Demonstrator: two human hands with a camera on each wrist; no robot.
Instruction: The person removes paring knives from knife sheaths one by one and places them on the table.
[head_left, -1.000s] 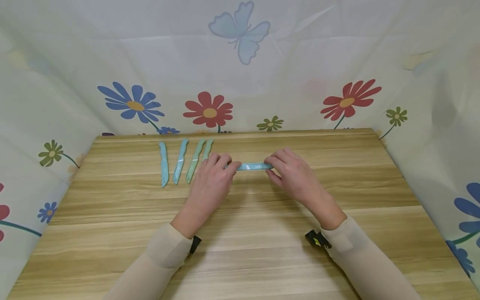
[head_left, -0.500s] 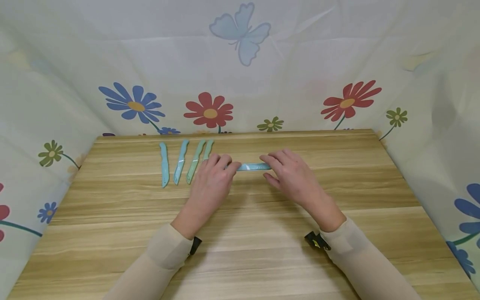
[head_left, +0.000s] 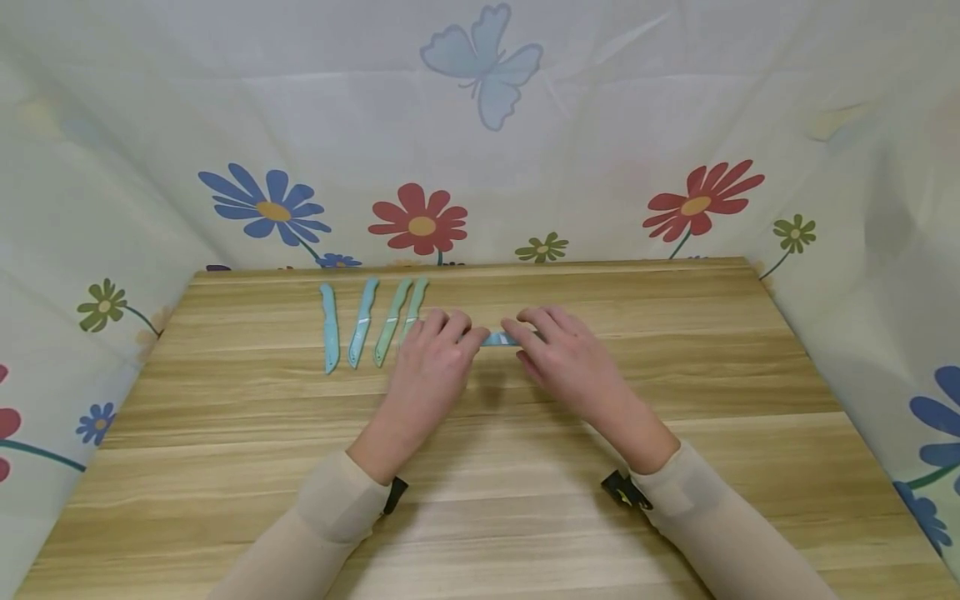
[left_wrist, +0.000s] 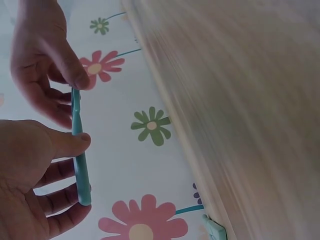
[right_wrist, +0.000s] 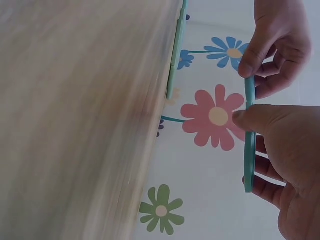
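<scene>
A light blue knife (head_left: 498, 339) in a matching sheath is held level above the table, between both hands. My left hand (head_left: 435, 358) pinches its handle (left_wrist: 82, 175) between thumb and fingers. The sheathed blade (right_wrist: 249, 165) is gripped by my right hand (head_left: 570, 367), thumb on the near side and fingers behind. In the head view the hands cover most of the knife, so only a short blue stretch shows between the fingertips. Left of my left hand lie a blue knife (head_left: 330, 329), a second blue knife (head_left: 363, 325) and a green knife (head_left: 392, 323).
Another green knife (head_left: 416, 300) lies beside these, its lower end behind my left hand. All rest on the wood-grain table (head_left: 495, 517). A white curtain (head_left: 600, 125) printed with flowers hangs behind the table's back edge and along both sides.
My right hand has slid left along the knife, closer to my left hand, and its fingers now cover more of the sheath. My left hand has shifted slightly right, keeping the handle.
</scene>
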